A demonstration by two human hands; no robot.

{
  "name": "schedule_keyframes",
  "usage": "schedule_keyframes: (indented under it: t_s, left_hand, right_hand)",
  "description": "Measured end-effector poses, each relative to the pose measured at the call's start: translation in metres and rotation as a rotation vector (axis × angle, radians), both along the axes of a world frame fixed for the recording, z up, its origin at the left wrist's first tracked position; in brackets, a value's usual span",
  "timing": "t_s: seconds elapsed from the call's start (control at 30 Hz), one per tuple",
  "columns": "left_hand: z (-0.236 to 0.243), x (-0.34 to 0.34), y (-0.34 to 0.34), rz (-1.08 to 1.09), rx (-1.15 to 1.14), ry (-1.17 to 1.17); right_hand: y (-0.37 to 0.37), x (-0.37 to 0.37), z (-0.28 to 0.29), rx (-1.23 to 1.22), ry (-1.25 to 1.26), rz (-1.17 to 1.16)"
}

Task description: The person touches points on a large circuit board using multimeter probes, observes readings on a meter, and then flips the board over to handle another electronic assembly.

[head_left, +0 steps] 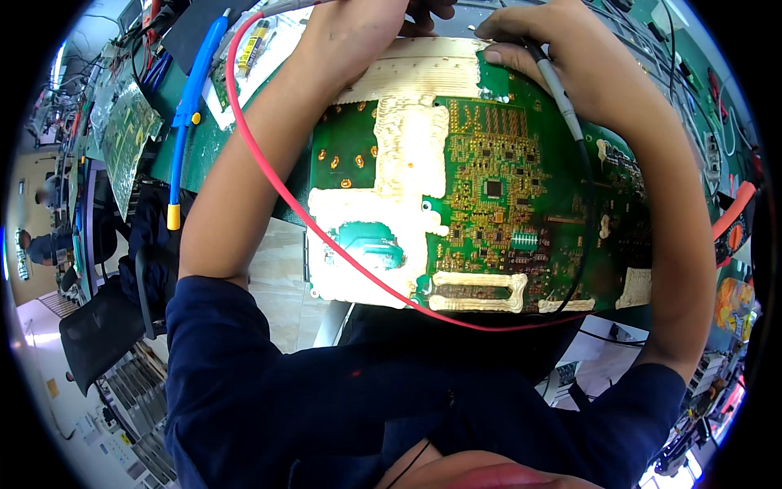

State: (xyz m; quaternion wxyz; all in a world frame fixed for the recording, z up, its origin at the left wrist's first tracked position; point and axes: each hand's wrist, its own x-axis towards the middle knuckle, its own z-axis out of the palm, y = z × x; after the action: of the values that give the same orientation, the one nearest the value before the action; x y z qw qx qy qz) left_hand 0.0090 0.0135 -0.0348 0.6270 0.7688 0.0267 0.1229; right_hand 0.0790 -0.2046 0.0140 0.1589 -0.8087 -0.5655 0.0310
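A large green circuit board (489, 204), with cream patches over its left and upper parts, lies tilted before me. My left hand (354, 37) is at its top-left edge, fingers curled and partly cut off; what they hold is unclear. A red test lead (269, 167) loops over the board, its grey end running beside that hand at the top edge. My right hand (574, 61) grips a grey test probe (560, 94) with a black cable, thumb and fingertips at the board's upper right edge.
A blue clamp tool (195, 98), loose boards (122, 143), and a yellow tube (252, 47) lie on the green bench (171, 155) at left. A black chair (102, 314) stands lower left; other people (41, 244) are in the far left background. A red-handled tool (733, 212) is at right.
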Motion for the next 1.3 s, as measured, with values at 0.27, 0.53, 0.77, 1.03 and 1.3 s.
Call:
schedule_keyframes:
  t_s: [0.27, 0.53, 0.77, 1.03, 1.3]
  left_hand:
    - [0.002, -0.001, -0.003, 0.035, -0.012, 0.034]
    - [0.004, -0.004, -0.004, 0.017, 0.010, 0.005]
    - [0.002, 0.000, -0.001, 0.021, -0.007, 0.019]
    - [0.000, 0.001, 0.000, -0.001, -0.020, 0.006]
    - [0.001, 0.002, -0.002, -0.003, -0.027, 0.000]
  right_hand:
    - [0.010, 0.010, 0.012, -0.083, 0.153, 0.006]
    - [0.018, 0.009, 0.006, -0.211, -0.083, -0.022]
    - [0.023, -0.033, 0.017, -0.360, -0.460, -0.034]
    - [0.019, -0.008, -0.001, -0.375, -0.419, 0.025]
    - [0.013, -0.004, -0.006, -0.256, -0.448, 0.092]
